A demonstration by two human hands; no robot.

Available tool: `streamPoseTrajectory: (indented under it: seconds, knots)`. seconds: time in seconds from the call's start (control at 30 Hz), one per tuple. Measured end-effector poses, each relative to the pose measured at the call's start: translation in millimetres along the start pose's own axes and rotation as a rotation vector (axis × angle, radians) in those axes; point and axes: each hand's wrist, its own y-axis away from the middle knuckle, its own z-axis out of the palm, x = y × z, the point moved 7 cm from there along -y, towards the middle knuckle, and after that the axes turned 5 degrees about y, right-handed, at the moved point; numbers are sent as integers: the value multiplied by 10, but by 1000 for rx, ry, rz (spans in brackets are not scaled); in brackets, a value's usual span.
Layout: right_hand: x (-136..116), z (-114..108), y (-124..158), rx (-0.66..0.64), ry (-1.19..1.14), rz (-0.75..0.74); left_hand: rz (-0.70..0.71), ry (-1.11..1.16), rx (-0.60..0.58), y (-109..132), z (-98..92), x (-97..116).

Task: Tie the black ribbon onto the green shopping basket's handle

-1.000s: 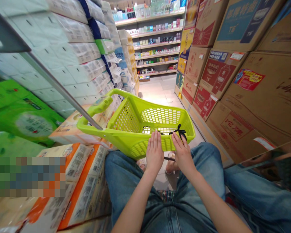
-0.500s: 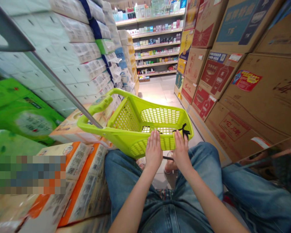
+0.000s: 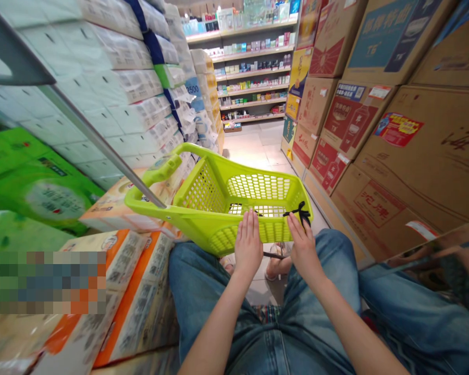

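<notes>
A lime-green plastic shopping basket [image 3: 219, 187] stands tilted in front of my knees, and I see nothing in it. My left hand [image 3: 249, 242] lies flat on its near rim, fingers stretched out and together, holding nothing. My right hand [image 3: 304, 247] is at the same rim further right. Its fingertips are closed on a black cord [image 3: 300, 212] tied in a bow on the rim. My legs in blue jeans sit just below the basket.
Wrapped tissue packs [image 3: 113, 57] are stacked high on the left, with green packs [image 3: 35, 182] and orange packs [image 3: 140, 291] lower down. Cardboard boxes [image 3: 414, 146] wall the right side. A metal pole [image 3: 101, 143] slants across the left. A tiled aisle [image 3: 258, 146] leads to shelves [image 3: 254, 67].
My right hand has slid to the right along the basket rim, and the black bow has shifted right with it. My left hand has stayed in place.
</notes>
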Motion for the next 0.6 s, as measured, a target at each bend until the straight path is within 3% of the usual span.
streamPoseTrajectory:
  seconds: [0.13,0.27,0.4,0.5,0.6]
  knots:
    - [404,-90,39,31,-50,-4,-5,10,-3,-3,23,-12]
    - [416,-104,-21,55,-111,44,-2,26,9,-1,20,-11]
    - [-58,-1,-134,31,-52,121,-7,1,8,-9,20,-13]
    - [-573,119,-219,-57,-21,69,-6,-31,-4,-13,37,-24]
    - [-858,179,-265,-114,-13,18,-2,-46,-4,-12,45,-34]
